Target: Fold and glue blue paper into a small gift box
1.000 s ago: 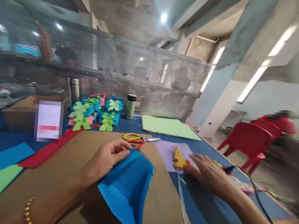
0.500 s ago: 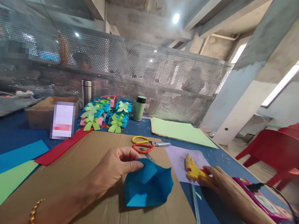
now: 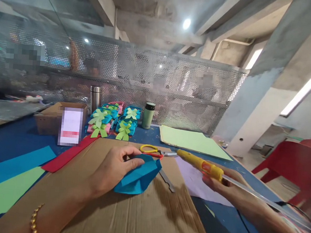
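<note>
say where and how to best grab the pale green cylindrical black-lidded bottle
Likely best around the middle of the pale green cylindrical bottle, coming from the front right: it stands upright, its round side shows unobstructed there, while blue craft pieces with green bows sit close on its left.

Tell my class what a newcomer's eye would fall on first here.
Probably the yellow glue gun, held in the right hand. Next, the folded blue piece in the left hand, over brown cardboard. Farther back, blue and pink items with green bows cluster left of the green bottle.
</note>
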Demonstrator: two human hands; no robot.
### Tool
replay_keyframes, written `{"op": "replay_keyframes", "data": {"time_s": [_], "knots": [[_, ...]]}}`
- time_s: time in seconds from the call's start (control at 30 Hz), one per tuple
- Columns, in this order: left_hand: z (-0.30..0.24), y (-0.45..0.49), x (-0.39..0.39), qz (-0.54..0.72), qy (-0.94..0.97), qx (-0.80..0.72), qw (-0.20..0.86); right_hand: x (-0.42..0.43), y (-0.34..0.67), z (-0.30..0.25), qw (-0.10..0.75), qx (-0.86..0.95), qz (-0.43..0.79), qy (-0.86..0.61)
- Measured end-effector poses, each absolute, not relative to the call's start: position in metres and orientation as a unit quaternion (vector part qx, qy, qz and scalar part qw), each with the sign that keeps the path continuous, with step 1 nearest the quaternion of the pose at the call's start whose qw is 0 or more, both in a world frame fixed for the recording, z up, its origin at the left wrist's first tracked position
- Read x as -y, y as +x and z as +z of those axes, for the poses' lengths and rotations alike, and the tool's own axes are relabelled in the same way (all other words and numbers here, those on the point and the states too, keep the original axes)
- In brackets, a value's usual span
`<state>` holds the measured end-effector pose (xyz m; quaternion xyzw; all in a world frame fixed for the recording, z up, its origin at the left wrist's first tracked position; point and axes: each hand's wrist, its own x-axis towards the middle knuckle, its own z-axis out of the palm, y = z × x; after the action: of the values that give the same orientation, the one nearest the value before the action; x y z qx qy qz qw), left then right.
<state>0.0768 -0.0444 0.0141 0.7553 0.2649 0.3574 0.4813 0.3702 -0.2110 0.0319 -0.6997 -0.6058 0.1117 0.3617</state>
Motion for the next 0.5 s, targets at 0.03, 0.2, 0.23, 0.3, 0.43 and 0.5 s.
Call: {"op": "replay_keyframes", "data": {"time_s": [0.03, 0.2, 0.23, 0.3, 0.43, 0.5], "knots": [[0.012, 0.077, 0.045, 0.358, 0.766, -0.262, 0.466, 0.206, 0.363, 0.036, 0.367, 0.620, 0.125, -0.683], [0.010, 0.077, 0.045, 0.385, 0.807, -0.245, 0.375, 0.192, 0.338, 0.046, 0.374, 0.682, 0.159, -0.608], [0.010, 0.076, 0.044, 0.387, 0.810, -0.243, 0.368, 0.192, 0.336, 0.045, 0.372, 0.687, 0.156, -0.604], [0.010, 0.076, 0.044, 0.385, 0.814, -0.239, 0.364, 0.193, 0.334, 0.038, 0.377, 0.685, 0.139, -0.607], [0.010, 0.076, 0.045, 0.375, 0.821, -0.235, 0.361, 0.200, 0.334, 0.021, 0.389, 0.677, 0.109, -0.615], [0.009, 0.076, 0.046, 0.369, 0.826, -0.234, 0.356, 0.204, 0.334, 0.019, 0.382, 0.688, 0.107, -0.607]]}}
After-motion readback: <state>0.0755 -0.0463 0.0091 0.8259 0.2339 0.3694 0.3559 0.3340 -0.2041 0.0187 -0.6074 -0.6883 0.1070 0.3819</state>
